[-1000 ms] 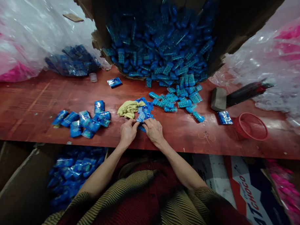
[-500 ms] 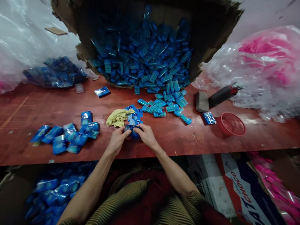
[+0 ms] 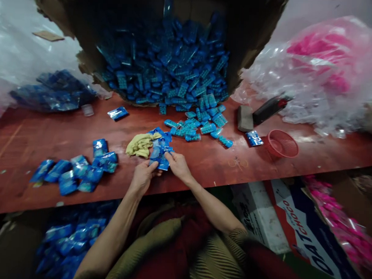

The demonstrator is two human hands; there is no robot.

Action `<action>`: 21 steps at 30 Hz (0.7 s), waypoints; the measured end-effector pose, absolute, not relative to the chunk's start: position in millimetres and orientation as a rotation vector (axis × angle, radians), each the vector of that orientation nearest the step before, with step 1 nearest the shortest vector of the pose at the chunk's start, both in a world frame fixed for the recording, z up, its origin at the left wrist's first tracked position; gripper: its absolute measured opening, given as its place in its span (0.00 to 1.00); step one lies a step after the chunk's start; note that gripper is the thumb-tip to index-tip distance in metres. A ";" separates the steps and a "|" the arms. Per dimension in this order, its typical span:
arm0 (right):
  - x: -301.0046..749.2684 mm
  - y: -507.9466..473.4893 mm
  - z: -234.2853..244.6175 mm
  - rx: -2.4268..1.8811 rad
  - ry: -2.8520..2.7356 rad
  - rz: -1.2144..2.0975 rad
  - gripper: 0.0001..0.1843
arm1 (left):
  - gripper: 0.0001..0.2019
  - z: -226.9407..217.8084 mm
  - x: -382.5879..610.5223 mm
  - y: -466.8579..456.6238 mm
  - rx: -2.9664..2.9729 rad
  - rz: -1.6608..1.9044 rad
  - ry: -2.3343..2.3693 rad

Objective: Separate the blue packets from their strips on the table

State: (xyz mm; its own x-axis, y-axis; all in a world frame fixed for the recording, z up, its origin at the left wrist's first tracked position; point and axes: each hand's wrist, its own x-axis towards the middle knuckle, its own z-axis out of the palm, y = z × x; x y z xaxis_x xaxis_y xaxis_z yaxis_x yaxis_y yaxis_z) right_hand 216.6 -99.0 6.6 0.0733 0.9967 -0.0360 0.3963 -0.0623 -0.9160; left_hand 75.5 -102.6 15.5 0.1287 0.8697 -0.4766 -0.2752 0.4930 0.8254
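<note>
- Roughly mid-job, by the look of it: both hands meet at the near edge of the bench [image 3: 295,163], working 1 blue packet [image 3: 159,158].
- Left hand [image 3: 142,176] is curled closed on the packet's lower corner; right hand [image 3: 178,165] pinches its right side w/ thumb and fingers. Can't tell if anything is already inside the packet.
- Packet sits just in front of a small stack of flat blue wrappers [image 3: 161,140], touching a yellow cloth [image 3: 140,144].
- Done so far, judging by the lay: a cluster of filled packets [image 3: 78,170] to the left on the bench, plus many more in the carton below [image 3: 69,241] the bench edge.
- Left to do: lots. The tipped cardboard box [image 3: 257,32] at the back is full of loose blue pieces [image 3: 170,69], w/ a spill [image 3: 201,126] running toward the hands.
- Room: bare red bench between hands and spill, and to the right, near the rubber bands [image 3: 238,162].
- Right side is tighter further out: red basket [image 3: 282,143], 1 stray packet [image 3: 253,138], a block-headed tool [image 3: 260,113], then plastic bags w/ pink stock [image 3: 322,67].
- Left rear: clear bag of blue packets [image 3: 53,94], well apart from the hands.
- Hands are right at the bench's front edge, so a dropped packet could fall off it.
</note>
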 end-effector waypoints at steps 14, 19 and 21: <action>205.3 -94.0 20.8 -2.127 -2.132 0.712 0.20 | 0.01 24.2 79.9 -93.6 0.334 0.909 1.207; 215.9 -97.4 27.9 -1.989 -2.309 0.736 0.18 | 0.04 26.6 82.5 -88.6 0.296 0.901 1.201; 228.0 -94.2 38.4 -1.850 -2.429 0.798 0.17 | 0.03 26.4 85.0 -84.6 0.287 0.888 1.241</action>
